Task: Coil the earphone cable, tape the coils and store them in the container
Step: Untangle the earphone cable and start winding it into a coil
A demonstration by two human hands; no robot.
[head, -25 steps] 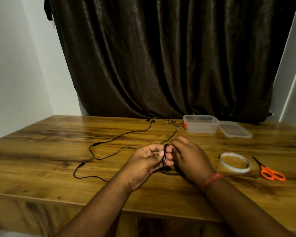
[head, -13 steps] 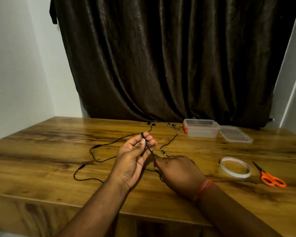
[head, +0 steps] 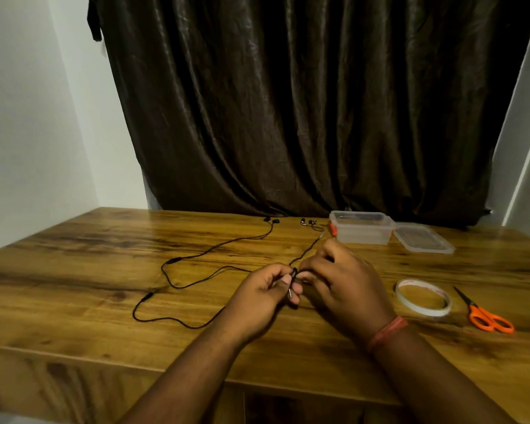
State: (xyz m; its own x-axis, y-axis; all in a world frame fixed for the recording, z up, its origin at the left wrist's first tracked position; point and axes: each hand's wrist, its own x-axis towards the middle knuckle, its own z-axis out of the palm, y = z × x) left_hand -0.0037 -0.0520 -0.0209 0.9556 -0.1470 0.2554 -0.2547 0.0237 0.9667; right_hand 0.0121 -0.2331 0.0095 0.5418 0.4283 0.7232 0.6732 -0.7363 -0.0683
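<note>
Near the centre of the frame, the left hand (head: 262,296) pinched a small loop of the black earphone cable (head: 196,261) between thumb and curled fingers, the plug end hanging just below. The right hand (head: 344,280) met it, fingers bent around the same cable. The rest trailed left and up across the wooden table (head: 74,270) to the earbuds (head: 271,220). At upper right sat the clear container (head: 361,228), its lid (head: 423,238) beside it; further right lay the tape roll (head: 423,296) and orange scissors (head: 484,313).
</note>
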